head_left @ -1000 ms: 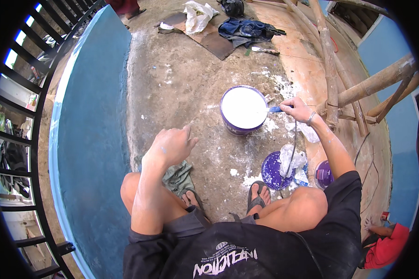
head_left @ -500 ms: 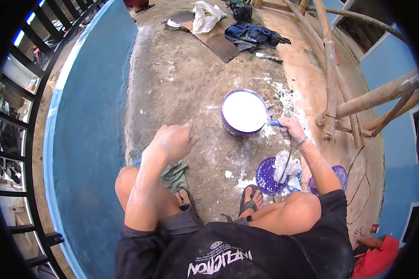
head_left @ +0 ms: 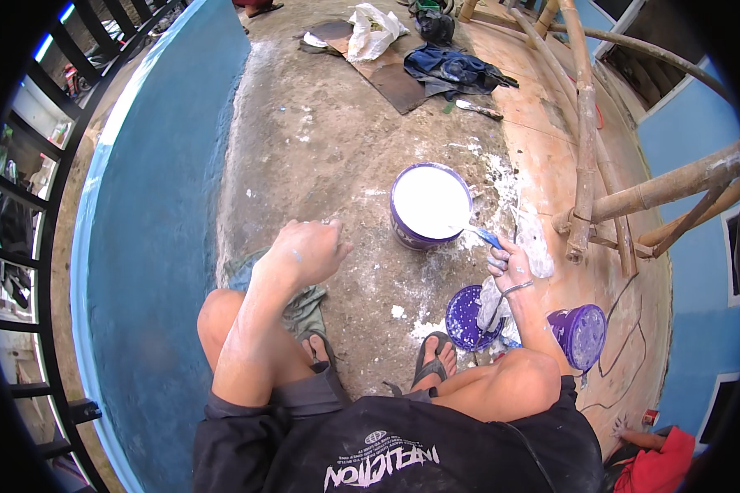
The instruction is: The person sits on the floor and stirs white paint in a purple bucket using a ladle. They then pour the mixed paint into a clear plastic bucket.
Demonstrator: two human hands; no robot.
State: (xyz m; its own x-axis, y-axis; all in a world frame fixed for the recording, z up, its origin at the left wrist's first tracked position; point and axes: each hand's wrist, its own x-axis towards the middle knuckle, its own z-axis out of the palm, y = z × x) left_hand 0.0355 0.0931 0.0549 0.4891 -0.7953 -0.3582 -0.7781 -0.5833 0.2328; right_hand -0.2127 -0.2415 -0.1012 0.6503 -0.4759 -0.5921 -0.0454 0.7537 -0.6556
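Note:
A purple bucket (head_left: 430, 200) full of white paint stands on the stained concrete floor (head_left: 321, 164) in front of me. My right hand (head_left: 508, 261) is shut on a blue-handled brush (head_left: 483, 232), whose far end reaches into the paint at the bucket's near right. My left hand (head_left: 308, 251) hangs left of the bucket, fingers loosely bent and apart, holding nothing. Below my right hand lie a paint-spattered purple lid (head_left: 467, 316) and crumpled clear plastic (head_left: 489, 300). Another purple bucket (head_left: 585, 337) is partly behind my right forearm. A greenish cloth (head_left: 308, 308) lies by my left foot.
A blue low wall (head_left: 140, 238) and black railing (head_left: 33, 263) run along the left. Bamboo poles (head_left: 584, 164) stand at the right. A white sack (head_left: 372, 31), dark clothing (head_left: 452, 70) and cardboard (head_left: 395, 86) lie ahead. A person in red (head_left: 658, 460) is at lower right.
My right hand has moved down toward me, tilting the brush handle downward while its far end stays in the paint. My left hand is nearly still; the view has shifted slightly.

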